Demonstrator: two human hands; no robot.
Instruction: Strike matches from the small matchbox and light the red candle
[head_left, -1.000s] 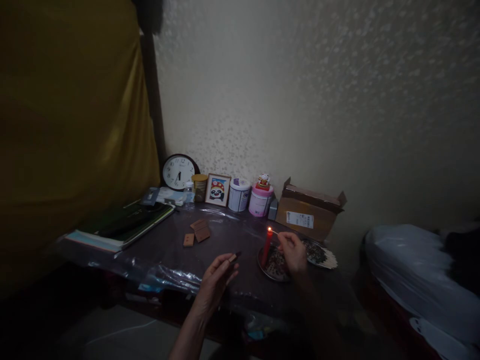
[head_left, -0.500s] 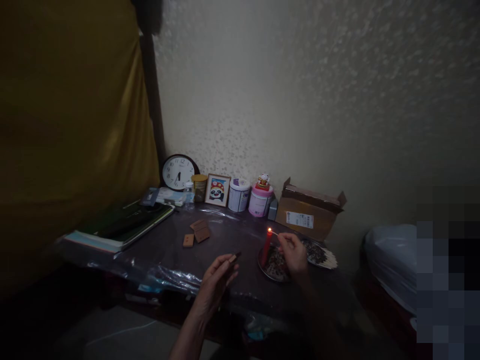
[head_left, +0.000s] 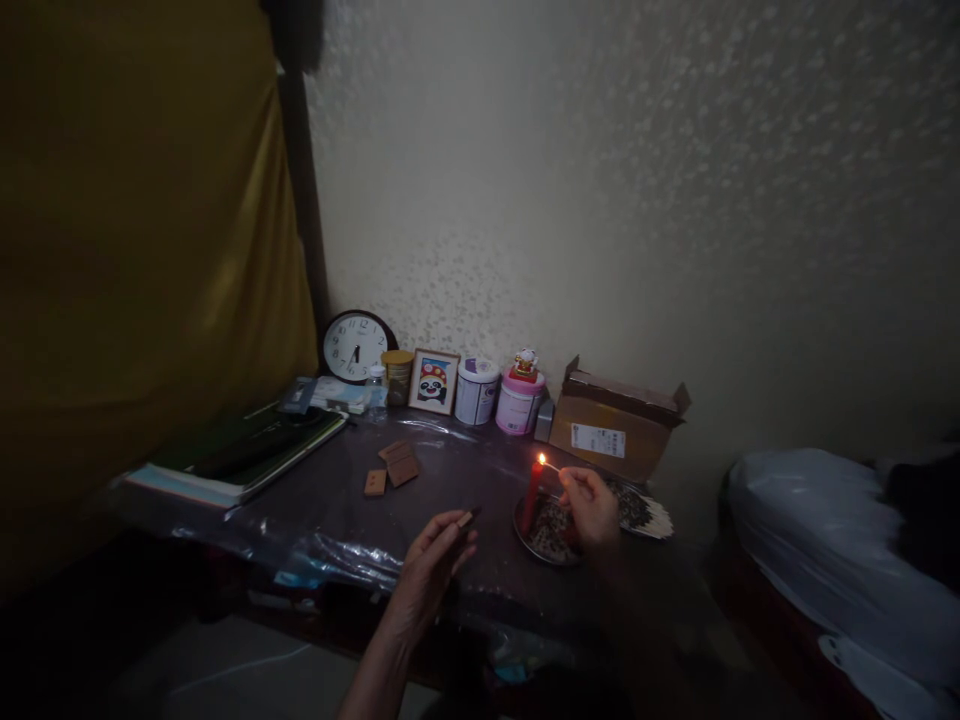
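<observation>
A red candle (head_left: 532,494) burns upright on a small round dish (head_left: 541,533) on the dark table (head_left: 465,480). My right hand (head_left: 592,508) pinches a thin matchstick (head_left: 553,468) whose tip sits at the flame. My left hand (head_left: 431,565) hovers over the table's near side, fingers closed on a small matchbox (head_left: 468,517). A pile of loose matchsticks (head_left: 646,514) lies just right of the dish, behind my right hand.
Small brown boxes (head_left: 396,465) lie mid-table. Along the wall stand a clock (head_left: 354,345), a framed panda picture (head_left: 434,381), two tubs (head_left: 499,396) and an open cardboard box (head_left: 615,420). Books (head_left: 247,455) lie at left, a white bag (head_left: 832,550) at right.
Almost nothing has moved. My right hand keeps the matchstick at the candle flame, and my left hand stays over the table with the matchbox.
</observation>
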